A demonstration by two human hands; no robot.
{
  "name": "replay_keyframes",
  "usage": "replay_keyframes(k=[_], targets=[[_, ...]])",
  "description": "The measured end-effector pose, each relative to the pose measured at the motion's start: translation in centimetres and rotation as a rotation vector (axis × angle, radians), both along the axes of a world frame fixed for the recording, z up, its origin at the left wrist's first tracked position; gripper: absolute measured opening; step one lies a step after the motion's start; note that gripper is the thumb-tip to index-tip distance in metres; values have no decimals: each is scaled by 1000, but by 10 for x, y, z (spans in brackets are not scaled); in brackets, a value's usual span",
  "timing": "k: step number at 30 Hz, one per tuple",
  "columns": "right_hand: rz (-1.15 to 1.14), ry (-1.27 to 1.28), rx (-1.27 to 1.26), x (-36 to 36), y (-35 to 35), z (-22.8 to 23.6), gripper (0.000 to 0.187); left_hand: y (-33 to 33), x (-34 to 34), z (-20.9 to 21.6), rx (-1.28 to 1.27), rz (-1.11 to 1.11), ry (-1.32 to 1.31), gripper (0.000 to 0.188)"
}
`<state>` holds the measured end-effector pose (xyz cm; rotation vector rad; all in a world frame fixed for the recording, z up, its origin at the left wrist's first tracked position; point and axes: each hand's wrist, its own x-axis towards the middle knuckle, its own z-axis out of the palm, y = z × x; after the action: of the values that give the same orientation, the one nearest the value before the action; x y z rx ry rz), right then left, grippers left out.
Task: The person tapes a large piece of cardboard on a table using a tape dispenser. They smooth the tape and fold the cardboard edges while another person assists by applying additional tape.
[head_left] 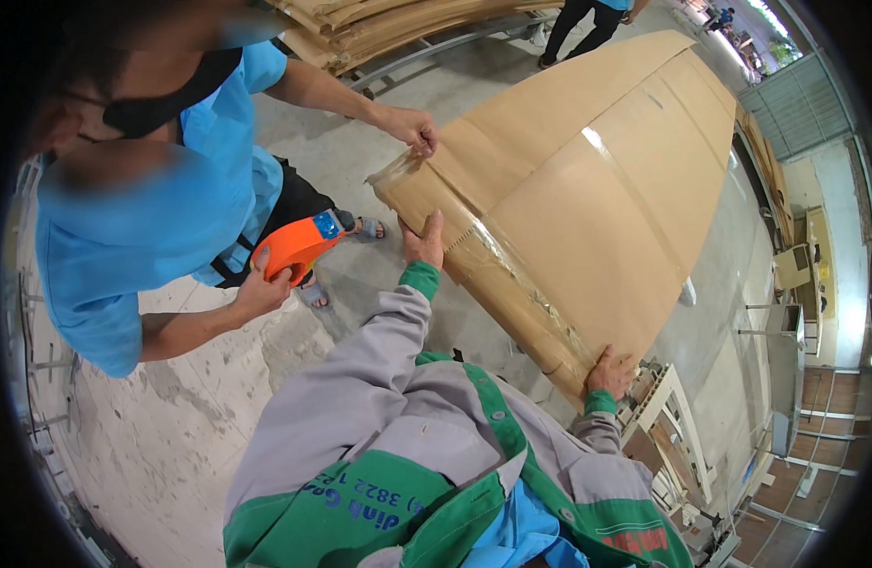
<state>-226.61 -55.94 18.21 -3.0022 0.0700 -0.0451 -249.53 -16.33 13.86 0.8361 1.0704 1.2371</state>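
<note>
A long brown cardboard-wrapped package (606,180) stretches away from me, its near end folded over. Clear packing tape (511,257) runs along that folded end and shines in the light. My left hand (423,241) is closed around the end's left part, thumb on top. At the right corner my right hand (613,372) grips the cardboard, fingers over its upper face. On my left a co-worker in a blue shirt holds an orange tape dispenser (294,248). The co-worker's other hand (409,129) pinches at the far left corner, where loose clear tape shows.
Stacked brown cardboard (398,28) lies on a metal rack behind the co-worker. Another person (587,24) stands at the far end. Close to my right are a pale frame (668,417) and a grey metal cabinet (786,379).
</note>
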Motion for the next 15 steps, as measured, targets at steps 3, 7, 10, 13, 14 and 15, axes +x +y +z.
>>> replay_keyframes(k=[3,7,10,13,14,15], targets=[[0,38,-1,-1,2,4,89,1,-2,1,-52,-9,122,85],[0,50,-7,-3,5,8,89,2,-6,2,-221,-127,347,85],[8,32,-8,-5,6,10,89,1,-6,1,-226,-140,336,94],[6,24,-23,-6,8,11,90,1,-5,-5,-258,-143,304,100],[2,25,-18,-6,8,11,90,1,-5,-8,-272,-146,288,101],[-10,24,-12,-6,8,11,90,1,-5,-11,-262,-147,293,102]])
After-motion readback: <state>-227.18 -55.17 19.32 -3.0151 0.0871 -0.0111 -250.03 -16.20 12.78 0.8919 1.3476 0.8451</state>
